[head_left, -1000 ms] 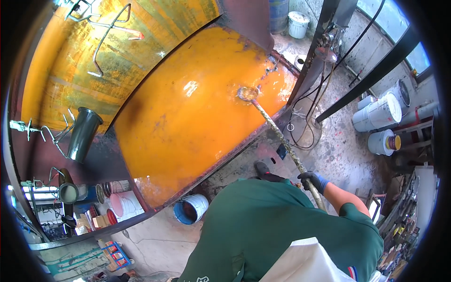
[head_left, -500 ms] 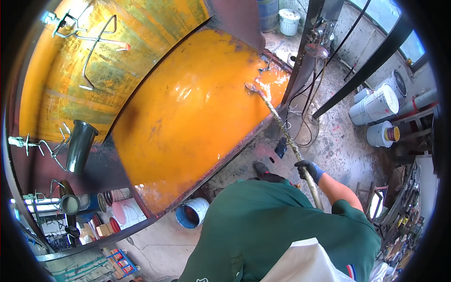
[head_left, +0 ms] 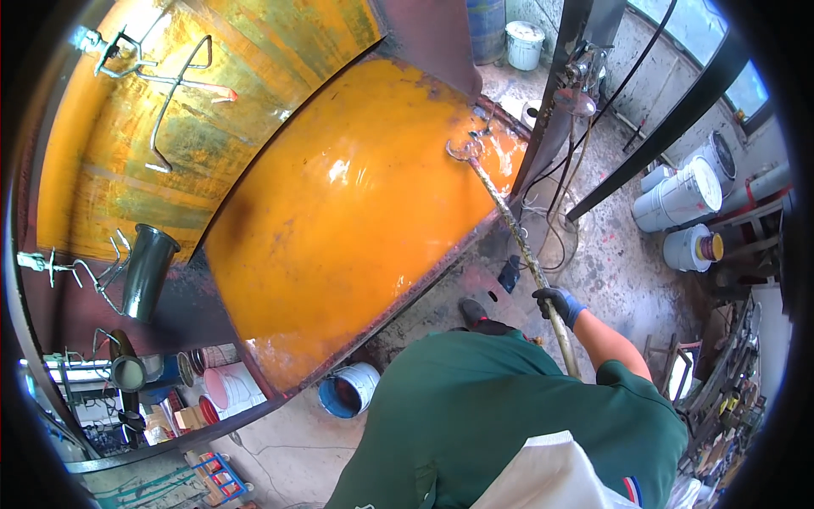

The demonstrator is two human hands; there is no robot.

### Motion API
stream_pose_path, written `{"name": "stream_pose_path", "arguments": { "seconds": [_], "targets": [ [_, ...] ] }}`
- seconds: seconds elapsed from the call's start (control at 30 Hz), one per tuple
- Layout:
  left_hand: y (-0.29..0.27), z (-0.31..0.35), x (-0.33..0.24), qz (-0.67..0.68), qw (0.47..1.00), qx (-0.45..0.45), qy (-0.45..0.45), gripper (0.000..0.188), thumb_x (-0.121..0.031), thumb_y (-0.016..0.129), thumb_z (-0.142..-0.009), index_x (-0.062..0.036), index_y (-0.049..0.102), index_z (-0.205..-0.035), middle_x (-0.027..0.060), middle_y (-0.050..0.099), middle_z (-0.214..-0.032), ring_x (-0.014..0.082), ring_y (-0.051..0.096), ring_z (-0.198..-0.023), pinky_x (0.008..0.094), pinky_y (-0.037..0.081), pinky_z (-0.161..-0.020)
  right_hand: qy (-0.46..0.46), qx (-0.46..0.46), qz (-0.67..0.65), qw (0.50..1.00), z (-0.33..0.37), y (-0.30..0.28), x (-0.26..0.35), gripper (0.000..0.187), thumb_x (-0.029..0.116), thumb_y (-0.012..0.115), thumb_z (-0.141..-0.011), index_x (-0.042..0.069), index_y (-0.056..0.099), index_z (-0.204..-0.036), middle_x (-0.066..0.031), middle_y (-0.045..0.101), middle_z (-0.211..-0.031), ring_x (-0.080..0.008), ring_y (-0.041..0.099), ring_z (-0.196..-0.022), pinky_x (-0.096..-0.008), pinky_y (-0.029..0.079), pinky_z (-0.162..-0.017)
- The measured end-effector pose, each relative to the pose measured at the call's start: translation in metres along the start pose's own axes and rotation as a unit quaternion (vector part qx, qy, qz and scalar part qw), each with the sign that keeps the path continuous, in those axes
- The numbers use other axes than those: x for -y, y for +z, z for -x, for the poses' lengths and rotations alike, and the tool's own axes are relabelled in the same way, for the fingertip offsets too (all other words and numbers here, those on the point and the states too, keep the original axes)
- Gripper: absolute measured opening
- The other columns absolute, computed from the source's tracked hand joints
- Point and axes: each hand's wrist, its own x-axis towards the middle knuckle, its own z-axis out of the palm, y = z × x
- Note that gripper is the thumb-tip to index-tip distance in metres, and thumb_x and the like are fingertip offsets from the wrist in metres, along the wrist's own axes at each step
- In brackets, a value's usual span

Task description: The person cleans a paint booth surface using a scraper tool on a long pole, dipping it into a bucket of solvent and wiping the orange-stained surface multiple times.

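My right hand [head_left: 555,304], in a dark glove with a blue cuff, is closed around a long paint-crusted pole [head_left: 524,242]. The pole slants up and away to the left, and its lower end is hidden behind my green-shirted body. A curved, two-pronged metal hook [head_left: 465,152] tips its far end. This hook is over the far right part of a broad tray [head_left: 339,195] coated in glossy orange; whether it touches the surface I cannot tell. Small dark metal pieces [head_left: 482,125] are just beyond the hook. My left hand is out of view.
At left, bent wire hooks [head_left: 180,85] hang before a yellow-stained panel [head_left: 93,161], and a dark green cylinder [head_left: 150,271] hangs below. A dark post [head_left: 553,110] stands beyond the tray. A bucket [head_left: 349,388] sits at the near edge; white pails [head_left: 678,195] stand at right.
The hook end has turned, so its curved prongs show more fully, and it has shifted slightly right. My right hand keeps its grip on the pole, almost in place.
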Motion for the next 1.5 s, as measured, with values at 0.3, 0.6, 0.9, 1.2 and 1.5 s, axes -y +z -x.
{"name": "stream_pose_path", "arguments": {
  "seconds": [0.3, 0.6, 0.9, 1.2, 1.5],
  "targets": [
    [0.002, -0.005, -0.014, 0.001, 1.000, 0.000, 0.001, 0.056, -0.021, 0.065, -0.088, -0.0001, 0.044, -0.136, 0.0190, 0.055, -0.128, 0.0241, 0.054, -0.115, 0.0337, 0.044, -0.095, -0.031, -0.019, 0.047, 0.998, 0.020, 0.004, 0.011, 0.018, 0.017, 0.069, -0.079, 0.006, 0.054, -0.079, -0.0049, 0.054, -0.062, -0.0158, 0.051, -0.047, -0.0312, 0.044, -0.043],
    [0.006, -0.010, -0.029, 0.009, 1.000, -0.008, -0.001, 0.057, -0.020, 0.065, -0.089, -0.0001, 0.043, -0.137, 0.0192, 0.054, -0.129, 0.0243, 0.053, -0.116, 0.0339, 0.043, -0.096, -0.055, -0.025, 0.103, 0.993, -0.004, 0.020, 0.041, 0.018, 0.018, 0.069, -0.080, 0.004, 0.057, -0.078, -0.0062, 0.055, -0.059, -0.0170, 0.051, -0.046, -0.0306, 0.044, -0.043],
    [0.011, 0.000, -0.040, 0.018, 1.000, -0.020, -0.016, 0.057, -0.020, 0.064, -0.089, -0.0002, 0.042, -0.138, 0.0194, 0.053, -0.130, 0.0245, 0.053, -0.118, 0.0341, 0.043, -0.097, 0.006, 0.101, 0.022, 0.995, -0.123, 0.055, 0.099, 0.020, 0.024, 0.062, -0.084, 0.007, 0.058, -0.073, -0.0050, 0.054, -0.059, -0.0163, 0.052, -0.047, -0.0312, 0.044, -0.044],
    [0.009, 0.011, -0.062, 0.028, 0.998, -0.042, -0.023, 0.058, -0.020, 0.064, -0.089, -0.0002, 0.042, -0.138, 0.0196, 0.053, -0.131, 0.0247, 0.052, -0.119, 0.0343, 0.042, -0.098, 0.013, 0.165, -0.119, 0.979, -0.209, 0.138, 0.185, 0.019, 0.024, 0.063, -0.081, 0.013, 0.053, -0.068, 0.0014, 0.050, -0.051, -0.0135, 0.044, -0.038, -0.0296, 0.039, -0.038],
    [0.008, 0.024, -0.086, 0.043, 0.996, -0.058, -0.051, 0.058, -0.020, 0.064, -0.089, -0.0003, 0.041, -0.139, 0.0198, 0.052, -0.133, 0.0249, 0.051, -0.120, 0.0345, 0.042, -0.099, -0.001, 0.130, -0.125, 0.984, -0.283, 0.162, 0.268, 0.018, 0.021, 0.064, -0.080, 0.013, 0.052, -0.070, 0.0002, 0.052, -0.053, -0.0141, 0.046, -0.038, -0.0280, 0.042, -0.037]
  ]
}}
